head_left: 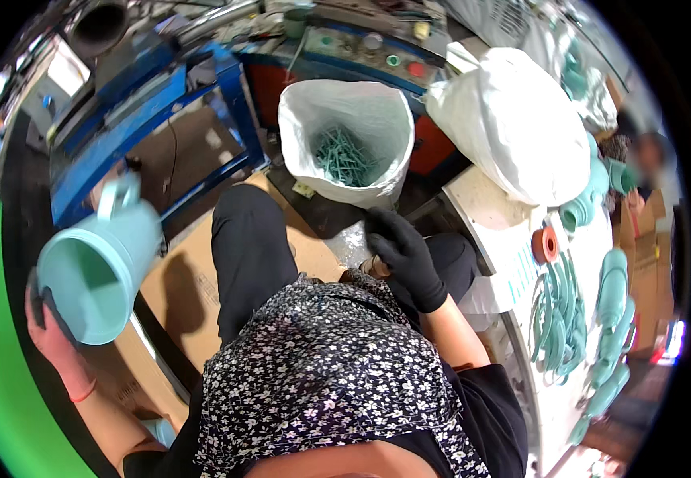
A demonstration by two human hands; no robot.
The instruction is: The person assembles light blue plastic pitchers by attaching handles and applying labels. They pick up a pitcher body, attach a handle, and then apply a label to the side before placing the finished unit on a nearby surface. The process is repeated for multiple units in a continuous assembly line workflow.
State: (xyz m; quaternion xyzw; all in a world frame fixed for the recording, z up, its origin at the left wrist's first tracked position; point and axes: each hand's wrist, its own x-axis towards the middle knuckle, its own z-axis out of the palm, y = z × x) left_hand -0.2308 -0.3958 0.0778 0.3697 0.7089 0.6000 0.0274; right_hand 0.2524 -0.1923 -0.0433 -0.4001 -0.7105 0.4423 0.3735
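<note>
Floral apron [329, 374] below, left hand [50, 334] grips a teal jug [98, 271]; gloved right hand [405, 255] seemingly loosely curled, empty.

The open white sack [345, 139] is sitting ahead between the knees — the full tied bag [512, 119] is crowding its right side.

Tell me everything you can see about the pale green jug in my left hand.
The jug is pale teal, smooth and plastic-looking, a round tapering vessel with a handle near its base end. It is tipped on its side, open mouth toward the camera, and looks empty. The left hand grips its rim from below, fingers inside the mouth. It is held in the air above brown cardboard.
</note>
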